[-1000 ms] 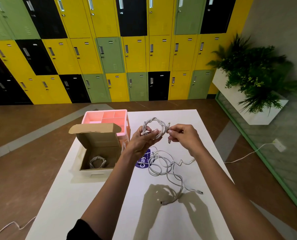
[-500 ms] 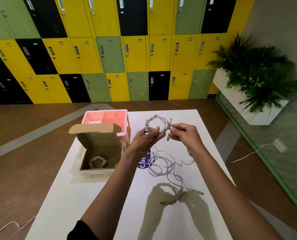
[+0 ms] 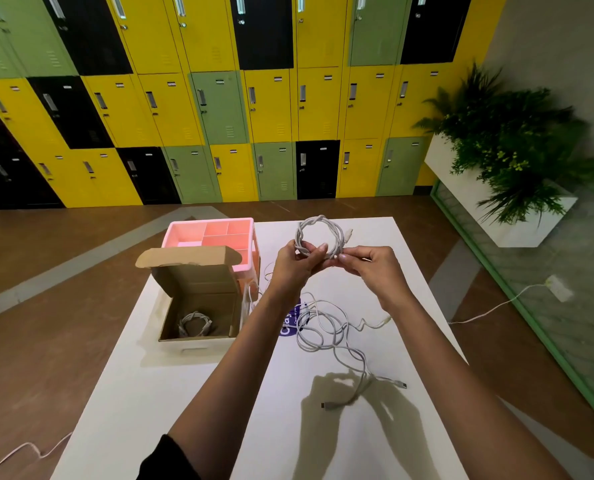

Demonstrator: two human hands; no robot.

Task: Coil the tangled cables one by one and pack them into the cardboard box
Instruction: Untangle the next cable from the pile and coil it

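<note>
Hands are both up over the table (image 3: 170, 403), left hand (image 3: 290, 268) and right hand (image 3: 370, 268) close together, each pinching the bottom of a coiled white cable (image 3: 319, 233) held upright like a ring. Rest of the tangled cables (image 3: 326, 330) sit loose on the table just below. Cardboard box (image 3: 198, 306) is off to the left, lid open, one coiled cable (image 3: 195, 323) already inside, with a pink organizer tray (image 3: 212, 233) right behind it.

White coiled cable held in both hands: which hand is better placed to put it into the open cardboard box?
Probably the left hand: it grips the white coiled cable on the side nearer the open cardboard box; the right hand pinches the far side.
</note>
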